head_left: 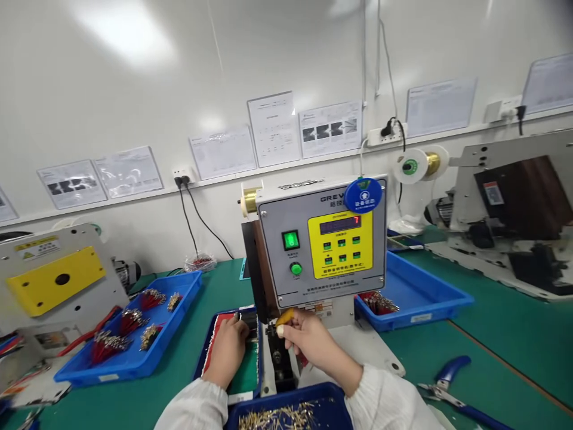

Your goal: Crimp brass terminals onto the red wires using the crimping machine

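Brass pins [277, 417] lie in the blue tray [286, 397] at my wrists, where a knock could spill them. My right fingers [290, 337] pinch a small yellow piece [285, 317] at the crimping machine [322, 239], and a slip there could catch a fingertip. My left hand [226, 349] curls beside it, grip unclear.

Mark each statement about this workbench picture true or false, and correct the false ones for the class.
1. The right hand pinches a yellow object. True.
2. The rocker switch on the grey machine panel glows red. False: it glows green.
3. The blue tray nearest the person holds red-wired bundles. False: it holds brass-coloured pins.
4. Blue-handled pliers lie on the green bench mat. True.
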The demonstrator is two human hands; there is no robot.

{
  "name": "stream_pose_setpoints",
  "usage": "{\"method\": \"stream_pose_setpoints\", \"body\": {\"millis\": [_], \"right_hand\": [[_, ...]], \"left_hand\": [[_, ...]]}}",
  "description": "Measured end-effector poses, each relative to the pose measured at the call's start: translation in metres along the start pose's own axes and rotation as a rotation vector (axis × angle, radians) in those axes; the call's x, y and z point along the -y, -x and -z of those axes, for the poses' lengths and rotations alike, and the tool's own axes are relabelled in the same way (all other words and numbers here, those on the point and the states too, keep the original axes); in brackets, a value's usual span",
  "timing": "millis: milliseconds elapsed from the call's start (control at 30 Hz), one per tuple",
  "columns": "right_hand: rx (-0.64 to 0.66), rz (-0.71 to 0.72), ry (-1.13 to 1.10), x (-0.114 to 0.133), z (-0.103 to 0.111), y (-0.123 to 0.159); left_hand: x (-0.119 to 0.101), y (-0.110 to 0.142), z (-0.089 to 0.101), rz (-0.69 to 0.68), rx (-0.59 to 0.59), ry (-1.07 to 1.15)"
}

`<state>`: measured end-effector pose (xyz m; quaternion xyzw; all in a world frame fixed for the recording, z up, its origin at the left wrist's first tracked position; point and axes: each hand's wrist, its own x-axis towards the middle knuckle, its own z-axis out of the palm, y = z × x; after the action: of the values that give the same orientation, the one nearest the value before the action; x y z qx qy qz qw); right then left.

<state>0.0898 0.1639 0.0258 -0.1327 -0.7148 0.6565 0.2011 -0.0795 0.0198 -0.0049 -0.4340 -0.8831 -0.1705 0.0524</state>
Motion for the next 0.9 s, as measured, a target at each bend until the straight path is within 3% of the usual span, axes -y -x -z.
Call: {"method": "stream_pose_setpoints", "body": {"millis": [200,900], "right_hand": [[0.006,0.001,-0.078,0.007,-0.001,0.001],[0.003,-0.011,0.006,-0.006,0.000,0.000]], "left_hand": [[0.004,-0.004,-0.008,0.007,-0.008,-0.052],[-0.003,0.002,0.000,0.027,0.022,-0.067]]}}
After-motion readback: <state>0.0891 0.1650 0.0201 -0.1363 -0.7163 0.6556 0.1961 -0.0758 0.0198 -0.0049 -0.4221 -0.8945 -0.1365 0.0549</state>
